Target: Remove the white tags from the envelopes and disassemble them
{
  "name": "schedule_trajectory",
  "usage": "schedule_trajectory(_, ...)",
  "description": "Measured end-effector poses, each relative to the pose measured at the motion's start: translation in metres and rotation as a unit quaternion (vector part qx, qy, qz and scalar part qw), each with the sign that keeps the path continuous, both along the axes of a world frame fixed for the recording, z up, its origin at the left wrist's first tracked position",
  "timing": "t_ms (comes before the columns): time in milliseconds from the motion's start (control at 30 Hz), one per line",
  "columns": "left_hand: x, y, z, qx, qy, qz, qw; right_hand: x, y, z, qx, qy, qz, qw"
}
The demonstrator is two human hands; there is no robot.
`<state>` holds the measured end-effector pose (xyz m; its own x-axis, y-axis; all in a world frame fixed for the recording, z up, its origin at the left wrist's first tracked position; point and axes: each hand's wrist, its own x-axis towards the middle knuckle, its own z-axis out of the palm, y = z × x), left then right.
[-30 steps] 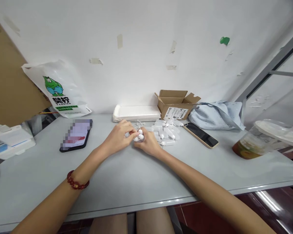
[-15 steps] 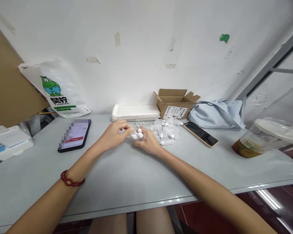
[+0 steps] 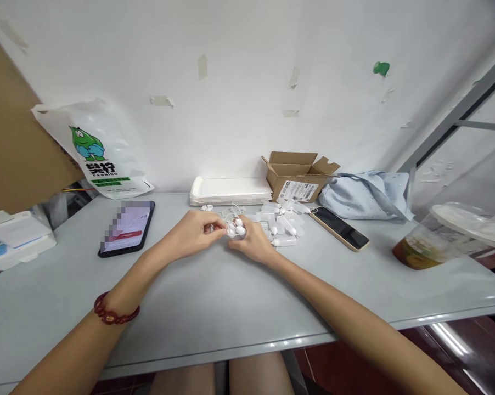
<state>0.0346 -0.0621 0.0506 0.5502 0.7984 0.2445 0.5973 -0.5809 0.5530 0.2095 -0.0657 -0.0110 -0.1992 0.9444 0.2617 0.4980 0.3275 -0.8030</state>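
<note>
Several small translucent plastic bottles with white caps (image 3: 237, 226) stand bunched together in my right hand (image 3: 252, 241), whose thumb and fingers wrap round them. From the left, my left hand (image 3: 196, 235) reaches in with thumb and forefinger pinched at a small white cap on the near side of the bunch. The fingertips hide most of that cap. To the right of my right hand lies a loose pile of similar bottles (image 3: 287, 225). Behind my hands are thin white loops (image 3: 236, 208) and a few small white pieces (image 3: 207, 207).
A stack of white trays (image 3: 231, 189) and an open cardboard box (image 3: 297, 178) stand against the wall. One phone (image 3: 128, 227) lies left, another phone (image 3: 340, 227) right. A pale blue cloth bag (image 3: 365, 195), a drink cup (image 3: 428, 241) and a white plastic bag (image 3: 95, 151) are around.
My left hand has shifted slightly down and toward the bunch of bottles, uncovering small white pieces behind it. My right hand keeps its hold on the bottles.
</note>
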Motion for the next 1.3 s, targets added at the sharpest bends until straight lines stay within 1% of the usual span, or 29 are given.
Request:
schedule_trajectory(133, -0.003, 0.000, 0.004, -0.015, -0.035, 0.019, 0.999, -0.001, -0.001, 0.001, -0.002, -0.008, -0.010, 1.000)
schedule_trajectory(200, -0.007, -0.001, 0.009, -0.032, -0.069, 0.036, 0.996, -0.001, -0.001, 0.001, -0.003, -0.007, -0.012, 1.000)
schedule_trajectory(300, -0.012, -0.002, 0.017, -0.062, -0.116, 0.053, 0.990, -0.001, -0.001, 0.000, 0.002, -0.004, 0.005, 1.000)
schedule_trajectory(367, -0.015, -0.002, 0.021, -0.071, -0.120, 0.058, 0.989, -0.001, -0.001, 0.000, 0.007, -0.008, 0.003, 1.000)
schedule_trajectory(433, -0.016, -0.003, 0.021, -0.058, -0.112, 0.062, 0.990, -0.001, -0.001, 0.001, 0.001, -0.016, -0.012, 1.000)
schedule_trajectory(567, -0.015, -0.001, 0.016, -0.034, -0.104, 0.053, 0.993, -0.001, -0.002, 0.004, -0.019, -0.022, -0.024, 0.999)
schedule_trajectory(700, -0.011, 0.003, 0.006, -0.039, -0.086, 0.012, 0.995, 0.000, -0.003, 0.003, -0.019, -0.028, -0.024, 0.999)
schedule_trajectory(800, -0.008, 0.006, 0.000, -0.043, -0.085, 0.002, 0.995, 0.002, -0.004, 0.003, -0.023, -0.027, -0.031, 0.999)
schedule_trajectory(1000, 0.003, 0.002, -0.008, -0.033, -0.053, -0.023, 0.998, 0.002, -0.004, 0.004, -0.031, -0.017, -0.007, 0.999)
schedule_trajectory(1133, 0.006, 0.001, -0.011, -0.011, -0.045, -0.012, 0.999, 0.000, -0.003, 0.005, -0.031, -0.028, -0.007, 0.999)
schedule_trajectory(1233, 0.002, 0.002, -0.008, -0.008, -0.054, 0.001, 0.999, -0.001, -0.003, 0.004, -0.021, -0.036, -0.006, 0.999)
schedule_trajectory(1300, -0.004, 0.004, -0.003, -0.012, -0.085, 0.028, 0.996, -0.001, -0.002, 0.004, -0.025, -0.030, -0.011, 0.999)
